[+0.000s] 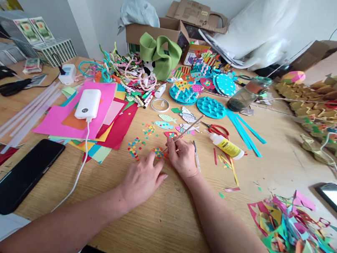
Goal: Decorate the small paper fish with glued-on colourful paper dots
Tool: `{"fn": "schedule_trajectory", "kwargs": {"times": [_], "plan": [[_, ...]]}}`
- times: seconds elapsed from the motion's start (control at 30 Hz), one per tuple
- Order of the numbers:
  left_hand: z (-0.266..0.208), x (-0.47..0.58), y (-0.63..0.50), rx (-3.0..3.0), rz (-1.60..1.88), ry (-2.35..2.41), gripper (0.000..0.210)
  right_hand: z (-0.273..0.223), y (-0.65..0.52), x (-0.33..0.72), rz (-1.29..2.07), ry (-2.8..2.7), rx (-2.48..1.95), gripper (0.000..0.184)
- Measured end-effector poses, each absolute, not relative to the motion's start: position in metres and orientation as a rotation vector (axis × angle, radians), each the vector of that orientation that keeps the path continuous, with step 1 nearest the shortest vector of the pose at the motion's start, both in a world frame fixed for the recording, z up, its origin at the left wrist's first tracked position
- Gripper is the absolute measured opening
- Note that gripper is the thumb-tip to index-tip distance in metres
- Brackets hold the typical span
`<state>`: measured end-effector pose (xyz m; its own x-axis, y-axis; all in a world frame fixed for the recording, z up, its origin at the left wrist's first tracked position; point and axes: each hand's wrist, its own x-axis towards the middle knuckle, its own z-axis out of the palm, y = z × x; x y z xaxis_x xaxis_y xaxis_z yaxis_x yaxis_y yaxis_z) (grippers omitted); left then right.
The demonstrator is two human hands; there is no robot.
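My right hand (184, 158) pinches a thin brown stick (191, 126), which slants up and away to the right. Its lower end meets a small orange paper fish (158, 153) with coloured spots. Against the fish's near edge rest the fingertips of my left hand (143, 175), its fingers stretched out and the thumb apart. Loose coloured paper dots (135, 148) lie just left of the fish. Beyond my hands are a red fish (172, 134), a light blue fish (164, 125) and a green fish (167, 118). A pen (197, 154) lies beside my right hand.
Right of my hands are a glue bottle (227, 146), red-handled scissors (218, 130) and a heap of paper scraps (298, 234). On the left, a white power bank (88, 104) sits on coloured sheets (52, 119), near a black phone (23, 176). A glass jar (247, 96) stands farther back.
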<state>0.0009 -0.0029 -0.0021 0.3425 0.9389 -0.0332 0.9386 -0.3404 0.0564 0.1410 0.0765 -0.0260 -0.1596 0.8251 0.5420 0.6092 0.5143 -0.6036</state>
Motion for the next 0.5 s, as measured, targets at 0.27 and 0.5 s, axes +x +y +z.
{"fn": "schedule_trajectory", "kwargs": {"times": [0.27,0.5], "plan": [[-0.0014,-0.0003,-0.0036,2.524,0.012,1.757,0.043,-0.0250,0.0769,0.1418,0.312,-1.836,-1.212,0.042],[-0.0019,0.0008,-0.0032,2.523,0.011,1.762,0.042,-0.0254,0.0783,0.1399,0.306,-1.863,-1.230,0.041]]}}
